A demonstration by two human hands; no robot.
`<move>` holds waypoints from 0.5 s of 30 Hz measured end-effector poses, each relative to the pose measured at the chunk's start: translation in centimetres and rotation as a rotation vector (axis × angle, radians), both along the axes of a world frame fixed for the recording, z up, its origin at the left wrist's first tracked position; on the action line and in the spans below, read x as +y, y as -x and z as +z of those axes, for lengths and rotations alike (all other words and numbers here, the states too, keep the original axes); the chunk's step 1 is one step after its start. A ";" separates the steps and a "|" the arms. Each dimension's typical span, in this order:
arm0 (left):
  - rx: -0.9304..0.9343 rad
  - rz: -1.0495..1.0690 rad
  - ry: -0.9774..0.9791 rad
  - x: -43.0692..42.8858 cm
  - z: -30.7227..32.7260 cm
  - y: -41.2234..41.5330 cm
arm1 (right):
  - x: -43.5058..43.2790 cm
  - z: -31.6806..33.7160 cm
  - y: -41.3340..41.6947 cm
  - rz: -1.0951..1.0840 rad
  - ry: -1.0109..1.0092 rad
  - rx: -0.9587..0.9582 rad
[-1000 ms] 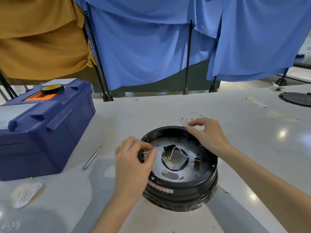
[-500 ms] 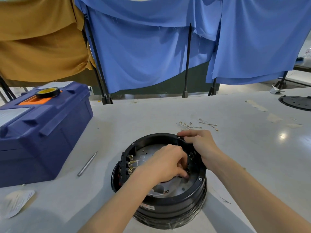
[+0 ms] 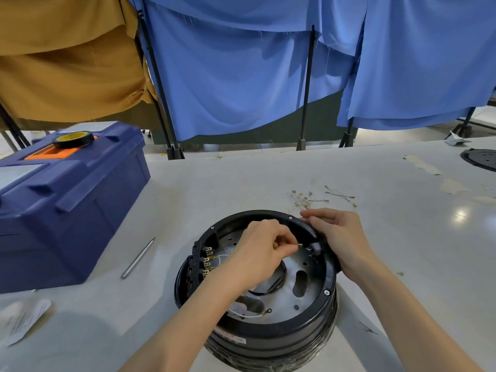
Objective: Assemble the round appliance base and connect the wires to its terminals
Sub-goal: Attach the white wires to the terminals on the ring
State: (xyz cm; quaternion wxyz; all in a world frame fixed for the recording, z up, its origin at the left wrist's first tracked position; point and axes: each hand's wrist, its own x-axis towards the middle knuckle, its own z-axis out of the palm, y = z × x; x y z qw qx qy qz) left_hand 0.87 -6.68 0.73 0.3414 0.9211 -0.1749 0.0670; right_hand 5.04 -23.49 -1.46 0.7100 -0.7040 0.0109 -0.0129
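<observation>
The round black appliance base [image 3: 308,322] lies open side up on the white table, showing a grey metal plate inside. My left hand [image 3: 264,252] reaches into it and pinches a small brass wire connector [image 3: 299,245], pointing it at a black terminal part on the inner right wall. My right hand [image 3: 341,237] grips the base's far right rim, fingers curled over the edge. A terminal block with brass tabs [image 3: 206,260] sits on the inner left wall. A white wire with a ring lug [image 3: 259,314] lies loose near the front.
A blue toolbox [image 3: 67,210] with a tape roll [image 3: 73,139] on top stands at the left. A metal pin [image 3: 137,258] lies beside it. Several loose wires [image 3: 319,197] lie behind the base. A black round lid [image 3: 481,159] is at far right. Paper [image 3: 24,316] lies front left.
My left hand moved from the left rim into the base and now pinches a connector near the right wall. My right hand slid along the rim. The view moved closer.
</observation>
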 end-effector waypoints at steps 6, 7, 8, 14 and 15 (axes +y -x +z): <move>0.021 -0.019 -0.006 -0.4 -0.4 -0.2 | -0.2 -0.4 0.1 0.016 0.046 -0.056; 0.027 -0.020 -0.018 -0.5 -0.5 -0.2 | -0.1 -0.5 0.1 0.012 0.042 -0.060; 0.029 -0.019 -0.025 -0.5 -0.6 -0.1 | -0.1 -0.6 0.1 0.006 0.039 -0.063; 0.021 -0.014 -0.005 -0.8 -0.7 0.1 | 0.1 -0.7 0.0 -0.014 0.021 -0.069; 0.013 -0.013 0.002 -0.8 -0.7 0.2 | 0.1 -0.7 0.1 -0.015 0.023 -0.071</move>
